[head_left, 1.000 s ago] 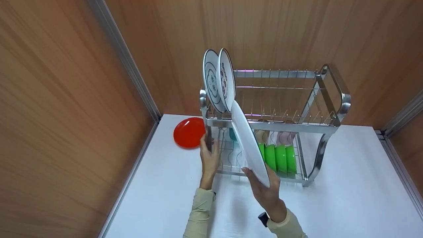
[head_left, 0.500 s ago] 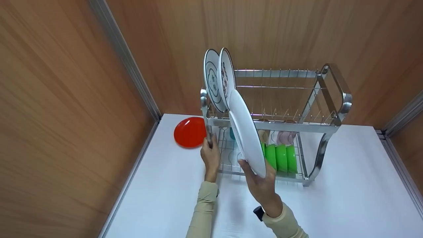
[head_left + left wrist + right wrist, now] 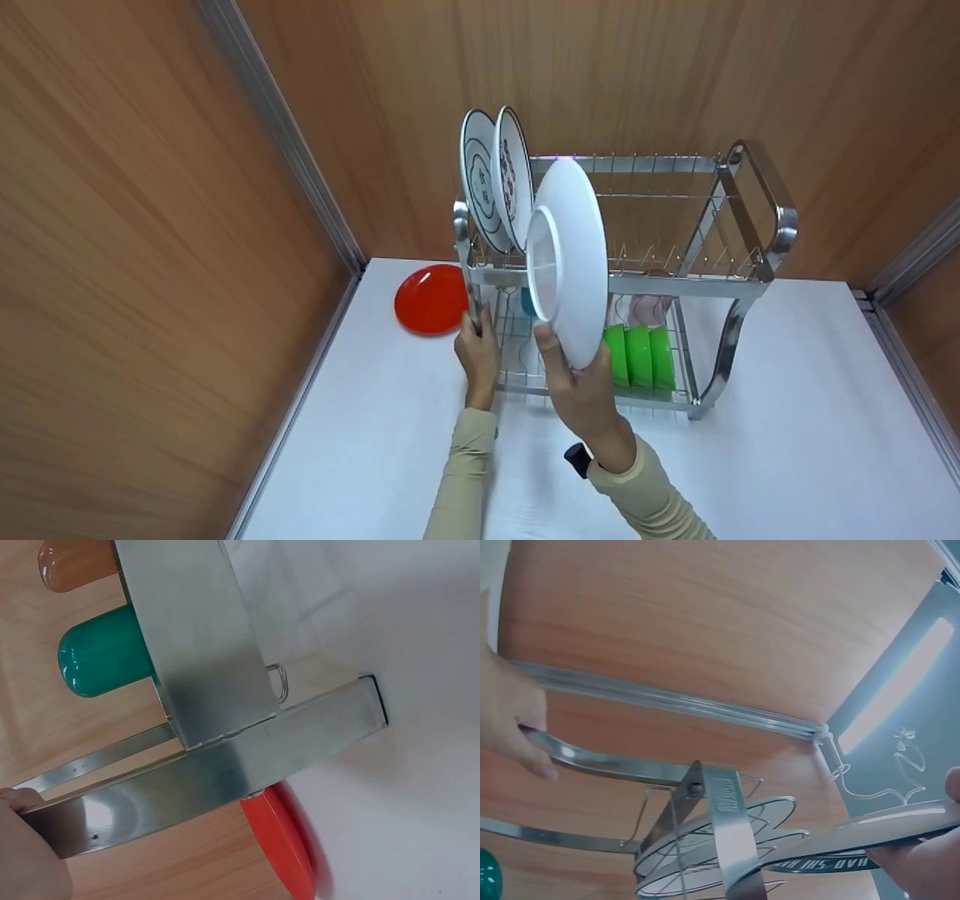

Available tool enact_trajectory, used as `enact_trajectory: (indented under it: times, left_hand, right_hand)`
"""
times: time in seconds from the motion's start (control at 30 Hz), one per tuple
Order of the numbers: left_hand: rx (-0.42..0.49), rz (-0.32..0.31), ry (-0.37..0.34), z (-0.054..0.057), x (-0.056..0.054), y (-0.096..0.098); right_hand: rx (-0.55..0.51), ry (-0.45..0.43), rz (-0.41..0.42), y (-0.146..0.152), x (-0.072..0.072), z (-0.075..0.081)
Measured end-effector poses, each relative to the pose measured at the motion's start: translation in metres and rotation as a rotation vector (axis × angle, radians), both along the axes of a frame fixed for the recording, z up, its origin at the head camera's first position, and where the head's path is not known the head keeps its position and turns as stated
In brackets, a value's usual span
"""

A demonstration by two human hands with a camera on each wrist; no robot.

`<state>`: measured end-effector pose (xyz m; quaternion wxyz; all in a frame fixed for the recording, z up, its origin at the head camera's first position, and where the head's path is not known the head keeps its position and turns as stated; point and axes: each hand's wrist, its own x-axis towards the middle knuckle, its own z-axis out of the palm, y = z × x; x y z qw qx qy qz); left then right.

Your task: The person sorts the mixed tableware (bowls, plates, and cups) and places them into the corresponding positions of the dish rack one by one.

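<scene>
My right hand [image 3: 589, 397] pinches a white plate [image 3: 581, 262] by its lower rim, thumb on the underside. The plate stands nearly upright in front of the upper tier of a metal dish rack [image 3: 682, 286], its ringed base facing left. With curled fingers, my left hand [image 3: 478, 364] grips the rack's left upright [image 3: 472, 289]; the left wrist view shows this metal strip [image 3: 142, 802] up close. Two patterned plates, one [image 3: 478, 184] outermost and another [image 3: 514, 180] beside it, stand on edge at the upper tier's left end.
Green bowls [image 3: 637, 356] stand in a row on the lower tier, with a pink cup [image 3: 649, 309] behind and a teal cup [image 3: 105, 652] at left. A red plate [image 3: 430, 300] lies left of the rack. Wooden panels [image 3: 360, 112] enclose the back and sides.
The held plate has risen and swung from a slant to nearly upright, its underside turning into view. My right hand has moved up. My left fingers have wrapped more around the upright.
</scene>
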<state>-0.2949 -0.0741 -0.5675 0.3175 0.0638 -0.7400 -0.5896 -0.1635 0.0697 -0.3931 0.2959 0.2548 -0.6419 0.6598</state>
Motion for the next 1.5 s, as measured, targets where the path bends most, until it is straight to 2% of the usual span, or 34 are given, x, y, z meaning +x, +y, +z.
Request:
enact_trajectory:
  times: [0.1, 0.4, 0.57, 0.67, 0.8, 0.97, 1.17, 1.33, 1.5]
  left_hand:
    - [0.003, 0.009, 0.000, -0.001, 0.001, 0.000]
    - [-0.043, 0.023, 0.013, -0.003, 0.001, 0.003]
    - [-0.097, 0.050, 0.052, -0.005, 0.000, 0.003]
    - [-0.111, 0.063, 0.050, -0.006, 0.001, 0.002]
    - [-0.106, 0.057, 0.041, -0.007, 0.002, 0.002]
    - [-0.110, 0.056, 0.046, -0.008, 0.003, 0.001]
    - [-0.105, 0.048, 0.059, -0.008, 0.003, -0.001]
    - [-0.121, 0.038, 0.070, -0.010, 0.004, -0.001]
    - [-0.151, 0.036, 0.097, -0.011, 0.002, -0.002]
  right_hand:
    - [0.005, -0.035, 0.027, 0.001, -0.005, 0.009]
    - [-0.010, -0.041, 0.050, 0.004, -0.027, 0.037]
    - [0.044, -0.048, -0.010, -0.001, -0.038, 0.045]
    - [0.072, -0.048, -0.030, -0.006, -0.046, 0.049]
    - [0.085, -0.033, 0.005, -0.011, -0.056, 0.055]
    - [0.102, -0.023, 0.002, -0.012, -0.065, 0.057]
    - [0.143, -0.014, -0.055, -0.014, -0.076, 0.055]
    - [0.190, -0.027, -0.092, -0.017, -0.079, 0.053]
    - [0.173, 0.000, -0.100, -0.017, -0.086, 0.052]
